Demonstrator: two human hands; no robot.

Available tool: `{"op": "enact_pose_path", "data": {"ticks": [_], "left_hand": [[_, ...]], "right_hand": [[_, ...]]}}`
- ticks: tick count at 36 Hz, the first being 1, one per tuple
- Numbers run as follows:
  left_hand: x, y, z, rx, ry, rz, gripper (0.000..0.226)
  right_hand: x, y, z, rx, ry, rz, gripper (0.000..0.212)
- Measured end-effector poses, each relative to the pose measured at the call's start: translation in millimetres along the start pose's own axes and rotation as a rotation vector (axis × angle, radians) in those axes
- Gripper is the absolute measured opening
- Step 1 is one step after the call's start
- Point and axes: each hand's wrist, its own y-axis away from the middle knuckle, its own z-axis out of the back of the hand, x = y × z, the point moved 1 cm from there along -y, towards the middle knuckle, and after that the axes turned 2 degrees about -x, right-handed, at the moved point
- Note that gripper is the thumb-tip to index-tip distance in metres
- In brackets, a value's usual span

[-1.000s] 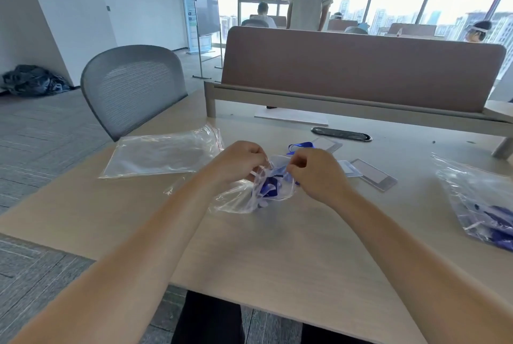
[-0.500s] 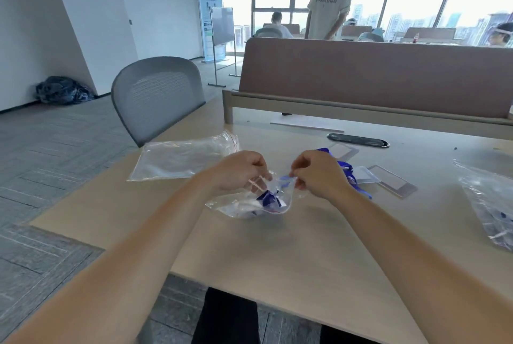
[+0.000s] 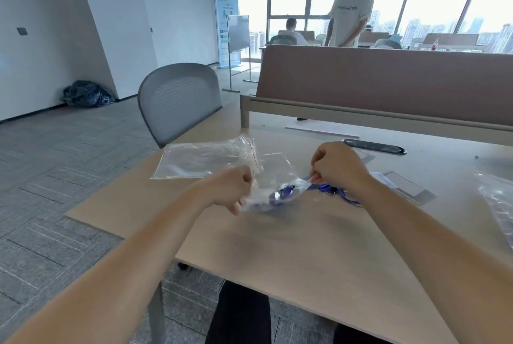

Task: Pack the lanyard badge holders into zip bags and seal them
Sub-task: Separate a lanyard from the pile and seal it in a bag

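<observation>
left grip [image 3: 233, 191]: fingers curled, holding the left end of the zip bag [image 3: 273, 191].
right grip [image 3: 340, 168]: fingers curled, pinching the bag's right end.
zip bag: stretched between both grips over the counter [image 3: 305, 246]; something blue and blurred inside.
lanyard [image 3: 337, 193]: blue, trailing right of the zip bag.
empty bags [image 3: 202, 159]: flat, behind-left of the zip bag.
badge holder [image 3: 408, 187]: right of the zip bag, apart.

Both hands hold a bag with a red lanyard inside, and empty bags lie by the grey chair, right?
Not red: the head view shows a blue lanyard in the zip bag. The left hand and right hand do hold it, and empty zip bags lie by the grey chair.
</observation>
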Motion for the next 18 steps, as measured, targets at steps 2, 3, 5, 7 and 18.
{"op": "enact_pose_path", "data": {"ticks": [2,3,5,7,18], "left_hand": [[-6,-2,7,-0.117,0.040,-0.021,0.018],[-10,-5,10,-0.174,0.097,-0.040,0.015],[-19,-9,17,-0.258,0.285,-0.077,0.010],[-28,-15,26,-0.304,0.437,-0.104,0.013],[-12,-29,22,-0.272,0.322,-0.227,0.023]], "right_hand": [[6,1,8,-0.063,-0.018,0.003,0.021],[10,1,13,-0.119,-0.018,0.015,0.022],[18,2,23,-0.233,-0.017,0.049,0.022],[24,3,31,-0.292,-0.047,0.073,0.021],[-5,13,35,-0.044,-0.033,0.189,0.027]]}}
